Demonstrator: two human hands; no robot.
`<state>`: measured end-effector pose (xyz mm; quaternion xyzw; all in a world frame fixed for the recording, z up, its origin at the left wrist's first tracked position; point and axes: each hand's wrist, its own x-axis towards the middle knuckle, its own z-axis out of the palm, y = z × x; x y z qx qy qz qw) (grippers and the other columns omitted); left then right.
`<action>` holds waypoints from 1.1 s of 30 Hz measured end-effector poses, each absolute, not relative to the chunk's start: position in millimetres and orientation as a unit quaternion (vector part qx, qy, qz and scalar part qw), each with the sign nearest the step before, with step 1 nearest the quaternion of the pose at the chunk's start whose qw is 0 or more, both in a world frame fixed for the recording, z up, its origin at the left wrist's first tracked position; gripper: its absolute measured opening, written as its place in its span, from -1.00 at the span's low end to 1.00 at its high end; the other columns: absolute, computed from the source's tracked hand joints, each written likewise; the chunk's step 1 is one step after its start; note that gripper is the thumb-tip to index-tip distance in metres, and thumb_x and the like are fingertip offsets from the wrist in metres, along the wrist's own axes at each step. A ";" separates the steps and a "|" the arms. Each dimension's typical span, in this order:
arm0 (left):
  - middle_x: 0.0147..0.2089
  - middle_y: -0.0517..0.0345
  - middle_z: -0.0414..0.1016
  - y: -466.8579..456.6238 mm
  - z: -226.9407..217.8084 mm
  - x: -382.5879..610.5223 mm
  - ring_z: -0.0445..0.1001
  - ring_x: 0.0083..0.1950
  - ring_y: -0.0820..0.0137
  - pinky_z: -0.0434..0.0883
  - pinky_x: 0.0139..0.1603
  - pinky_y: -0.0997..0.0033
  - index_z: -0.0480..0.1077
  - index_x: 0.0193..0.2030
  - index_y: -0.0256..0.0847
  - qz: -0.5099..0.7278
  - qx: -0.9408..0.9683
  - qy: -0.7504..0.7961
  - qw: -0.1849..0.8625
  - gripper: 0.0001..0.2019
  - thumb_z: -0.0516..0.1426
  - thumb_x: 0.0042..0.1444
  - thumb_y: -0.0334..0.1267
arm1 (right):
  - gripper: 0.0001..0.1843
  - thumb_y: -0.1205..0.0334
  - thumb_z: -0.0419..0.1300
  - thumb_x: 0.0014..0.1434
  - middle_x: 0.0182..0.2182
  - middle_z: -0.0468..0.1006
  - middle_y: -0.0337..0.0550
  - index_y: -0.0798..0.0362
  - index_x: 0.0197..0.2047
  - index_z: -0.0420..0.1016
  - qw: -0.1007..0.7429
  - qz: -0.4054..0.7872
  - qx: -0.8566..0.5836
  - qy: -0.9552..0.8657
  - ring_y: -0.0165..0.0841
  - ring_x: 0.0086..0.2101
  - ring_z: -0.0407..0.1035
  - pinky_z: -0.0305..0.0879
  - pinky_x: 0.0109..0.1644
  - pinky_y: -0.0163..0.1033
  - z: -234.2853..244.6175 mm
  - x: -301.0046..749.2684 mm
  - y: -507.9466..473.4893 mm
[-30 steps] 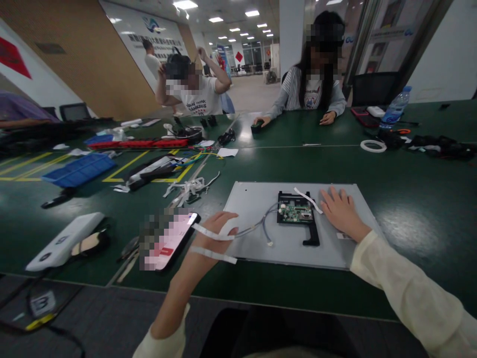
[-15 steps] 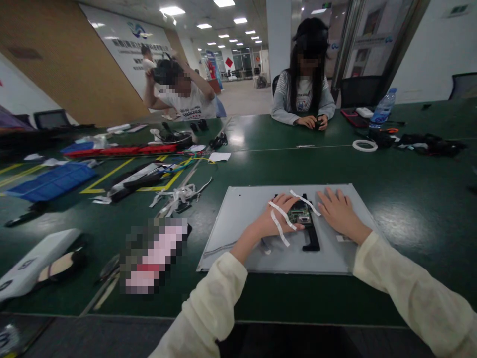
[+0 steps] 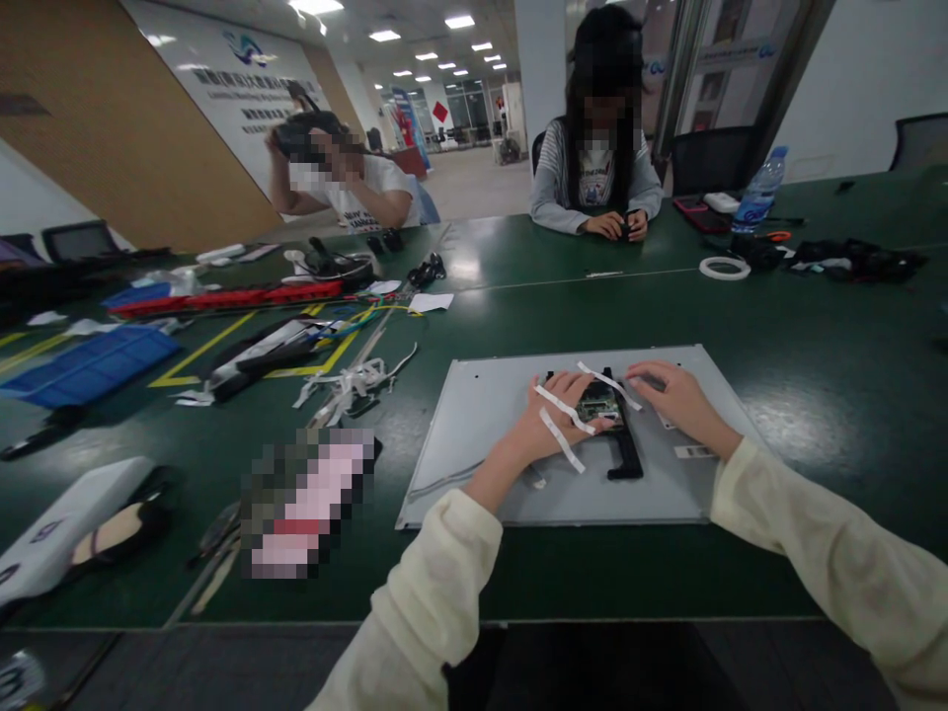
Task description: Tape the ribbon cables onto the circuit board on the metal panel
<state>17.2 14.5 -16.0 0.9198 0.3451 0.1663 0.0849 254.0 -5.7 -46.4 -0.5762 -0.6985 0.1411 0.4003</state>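
My left hand (image 3: 549,420) lies over a green circuit board (image 3: 601,407) in a black frame (image 3: 628,454), its fingers and thumb spread and pressing down. White tape strips (image 3: 564,441) cling to the back of this hand and its fingers, partly loose. Another white strip (image 3: 607,383) runs across the top of the board toward my right hand (image 3: 679,400). That hand hovers just right of the board with its fingers bent and drawn together; whatever lies at the fingertips is hidden. Beneath everything is a flat grey panel (image 3: 474,434) on the green table.
Left of the panel lie a phone-like blurred pink item (image 3: 318,494) and a tangle of white strips (image 3: 352,387). A blue tray (image 3: 89,363) sits further left. At the far right are a tape roll (image 3: 724,268) and a water bottle (image 3: 759,193). Two people sit opposite.
My right hand has gone from spread flat on the panel to bent, gathered fingers. The left hand stays on the board. The view has shifted slightly.
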 end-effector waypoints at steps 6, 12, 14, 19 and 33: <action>0.32 -0.09 0.16 13.4 -13.5 24.6 0.07 0.36 0.13 -0.10 0.32 -0.14 0.08 0.28 -0.16 0.166 0.911 0.371 0.070 -0.34 -0.01 0.15 0.18 | -0.74 0.13 0.10 0.12 -0.16 0.55 -0.07 0.03 -0.21 0.53 0.375 0.161 -0.583 -0.703 -0.24 -0.11 0.40 0.26 0.02 -0.10 -42.8 249.6 -8.7; 0.29 -0.05 0.24 25.7 -8.2 40.1 0.09 0.36 0.21 -0.06 0.32 -0.05 0.13 0.25 -0.18 0.158 0.911 0.374 0.066 -0.44 -0.11 0.24 0.12 | -0.71 0.09 0.09 0.15 -0.19 0.56 -0.09 0.05 -0.17 0.51 0.370 0.176 -0.600 -0.687 -0.26 -0.20 0.42 0.29 -0.06 -0.14 -39.9 247.8 -11.0; 0.27 -0.05 0.27 28.6 -9.0 43.4 0.13 0.34 0.23 -0.02 0.32 -0.01 0.15 0.23 -0.17 0.159 0.911 0.374 0.071 -0.45 -0.12 0.24 0.12 | -0.70 0.07 0.09 0.15 -0.20 0.56 -0.09 0.05 -0.17 0.50 0.375 0.187 -0.599 -0.683 -0.27 -0.21 0.43 0.30 -0.07 -0.15 -40.7 247.6 -11.5; 0.22 -0.04 0.33 29.8 -16.2 44.3 0.24 0.27 0.24 0.03 0.31 0.04 0.18 0.21 -0.18 0.173 0.908 0.372 0.086 -0.49 -0.10 0.24 0.08 | -0.71 0.08 0.08 0.17 -0.22 0.57 -0.11 0.05 -0.17 0.50 0.392 0.197 -0.592 -0.677 -0.29 -0.22 0.44 0.31 -0.09 -0.17 -40.1 246.1 -13.6; 0.19 -0.04 0.35 33.0 -25.4 43.2 0.25 0.27 0.22 -0.02 0.33 0.05 0.15 0.18 -0.18 0.150 0.902 0.396 0.090 -0.53 -0.06 0.24 0.03 | -0.83 0.16 0.14 0.12 -0.25 0.45 -0.06 0.05 -0.28 0.49 0.294 0.113 -0.603 -0.733 -0.24 -0.15 0.33 0.24 -0.01 -0.14 -41.1 246.2 -14.1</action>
